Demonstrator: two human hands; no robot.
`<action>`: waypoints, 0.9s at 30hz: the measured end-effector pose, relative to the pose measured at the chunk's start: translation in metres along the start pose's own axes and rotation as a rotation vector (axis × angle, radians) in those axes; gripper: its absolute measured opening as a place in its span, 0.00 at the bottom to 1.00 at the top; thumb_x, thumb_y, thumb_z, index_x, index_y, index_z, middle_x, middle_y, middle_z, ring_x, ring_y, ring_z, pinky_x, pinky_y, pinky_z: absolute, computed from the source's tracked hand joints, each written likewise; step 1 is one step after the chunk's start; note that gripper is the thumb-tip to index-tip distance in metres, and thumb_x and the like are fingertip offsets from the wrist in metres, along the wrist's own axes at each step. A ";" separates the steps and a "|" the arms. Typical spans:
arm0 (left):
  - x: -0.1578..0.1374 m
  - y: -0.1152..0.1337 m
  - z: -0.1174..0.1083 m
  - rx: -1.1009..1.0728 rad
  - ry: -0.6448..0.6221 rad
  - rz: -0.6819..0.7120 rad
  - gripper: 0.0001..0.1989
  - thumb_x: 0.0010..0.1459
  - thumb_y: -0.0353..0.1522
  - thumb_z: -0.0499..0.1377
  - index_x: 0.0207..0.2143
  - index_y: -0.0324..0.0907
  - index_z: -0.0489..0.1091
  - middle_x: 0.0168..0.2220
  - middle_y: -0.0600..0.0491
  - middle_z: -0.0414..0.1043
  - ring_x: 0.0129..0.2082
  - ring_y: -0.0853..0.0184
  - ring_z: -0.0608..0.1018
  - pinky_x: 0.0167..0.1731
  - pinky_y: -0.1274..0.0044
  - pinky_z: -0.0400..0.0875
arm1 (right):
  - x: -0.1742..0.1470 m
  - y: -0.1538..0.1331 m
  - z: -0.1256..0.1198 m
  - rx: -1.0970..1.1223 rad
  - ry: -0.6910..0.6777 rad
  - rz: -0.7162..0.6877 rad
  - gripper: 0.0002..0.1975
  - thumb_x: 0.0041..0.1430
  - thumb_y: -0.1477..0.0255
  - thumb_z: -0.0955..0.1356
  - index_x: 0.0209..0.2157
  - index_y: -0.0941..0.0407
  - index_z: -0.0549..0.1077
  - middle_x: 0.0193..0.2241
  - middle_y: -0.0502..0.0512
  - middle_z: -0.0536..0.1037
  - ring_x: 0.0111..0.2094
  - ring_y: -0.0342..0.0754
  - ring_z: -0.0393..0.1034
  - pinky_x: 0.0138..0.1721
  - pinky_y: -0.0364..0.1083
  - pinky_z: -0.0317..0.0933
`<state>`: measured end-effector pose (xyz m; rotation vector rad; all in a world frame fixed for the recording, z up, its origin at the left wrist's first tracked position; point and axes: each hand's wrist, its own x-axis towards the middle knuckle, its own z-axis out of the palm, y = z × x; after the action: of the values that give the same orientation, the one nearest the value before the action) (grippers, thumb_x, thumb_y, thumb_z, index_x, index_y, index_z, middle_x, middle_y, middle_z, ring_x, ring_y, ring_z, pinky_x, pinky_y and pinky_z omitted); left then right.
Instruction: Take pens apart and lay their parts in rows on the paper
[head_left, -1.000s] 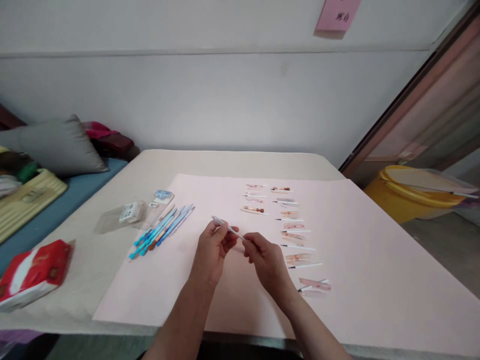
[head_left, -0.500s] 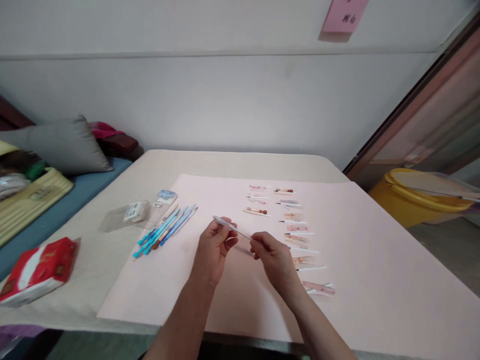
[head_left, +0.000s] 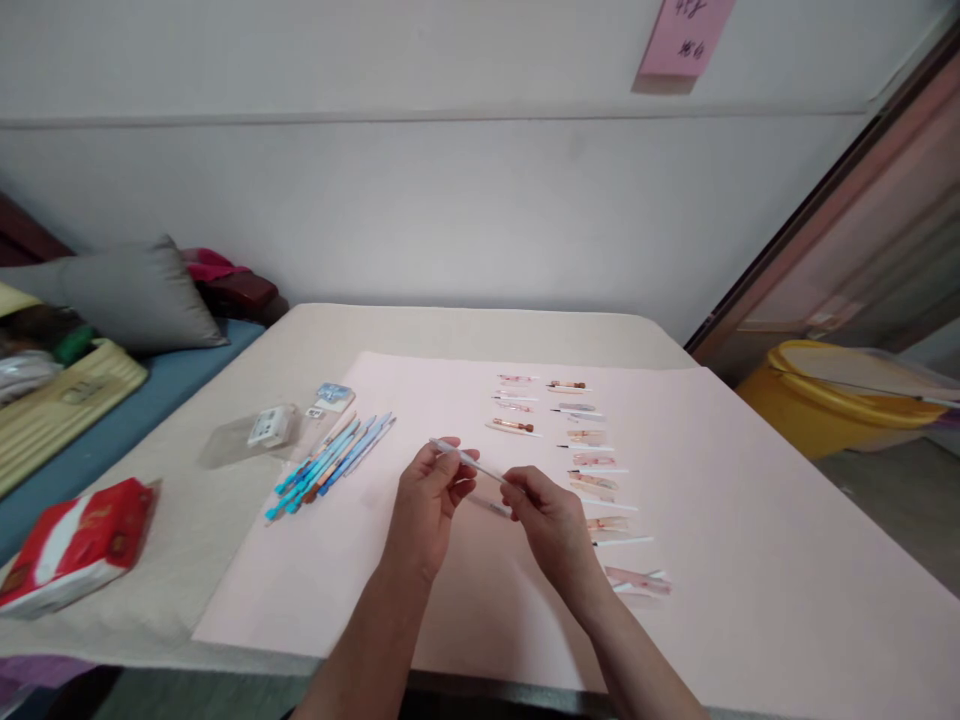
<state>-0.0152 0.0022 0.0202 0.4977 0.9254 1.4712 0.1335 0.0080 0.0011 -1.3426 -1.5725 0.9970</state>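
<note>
Between the fingers of my left hand (head_left: 431, 490) is a pale pen barrel (head_left: 442, 446), its narrow end pointing up and left. My right hand (head_left: 541, 505) pinches the lower right end of a thin white pen refill (head_left: 490, 471), which lines up with the barrel. Whether the refill is inside the barrel is hidden by my left fingers. Under the hands, a clear pen part (head_left: 491, 507) lies on the pink sheet (head_left: 360, 570). To the right are rows of pen parts (head_left: 592, 460), with white refills beside pinkish and clear pieces.
Blue and brown pens (head_left: 330, 465) lie in a bunch on the left, near a small white box (head_left: 271, 427) in clear plastic. A red tissue pack (head_left: 82, 540) sits at the table's left edge. A yellow bin (head_left: 814, 400) stands off to the right.
The view has tilted up slightly, showing more of the pink note on the wall. Both hands keep their hold on the barrel and refill, with hardly any movement.
</note>
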 end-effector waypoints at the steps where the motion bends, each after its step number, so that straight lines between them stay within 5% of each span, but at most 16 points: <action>1: 0.000 0.000 0.000 -0.003 0.002 0.004 0.12 0.51 0.33 0.62 0.38 0.38 0.68 0.38 0.45 0.73 0.30 0.72 0.73 0.32 0.80 0.68 | 0.000 -0.001 0.000 -0.018 0.005 -0.011 0.04 0.56 0.69 0.64 0.30 0.54 0.70 0.22 0.46 0.70 0.22 0.41 0.62 0.26 0.40 0.55; 8: 0.006 0.004 -0.004 -0.030 0.052 0.048 0.09 0.52 0.33 0.61 0.33 0.38 0.67 0.40 0.45 0.73 0.29 0.74 0.73 0.31 0.82 0.68 | -0.001 -0.005 -0.007 -0.170 0.036 -0.097 0.05 0.57 0.70 0.64 0.30 0.54 0.71 0.23 0.47 0.71 0.24 0.42 0.63 0.28 0.40 0.55; 27: 0.012 0.005 -0.013 -0.071 0.125 0.026 0.11 0.49 0.33 0.63 0.35 0.41 0.68 0.38 0.49 0.73 0.32 0.72 0.74 0.32 0.81 0.69 | 0.007 0.000 -0.029 -0.142 0.118 -0.175 0.07 0.57 0.68 0.63 0.30 0.55 0.71 0.25 0.50 0.72 0.26 0.44 0.65 0.29 0.42 0.58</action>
<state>-0.0300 0.0115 0.0143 0.3706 0.9640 1.5671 0.1599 0.0168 0.0122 -1.3081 -1.6631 0.6985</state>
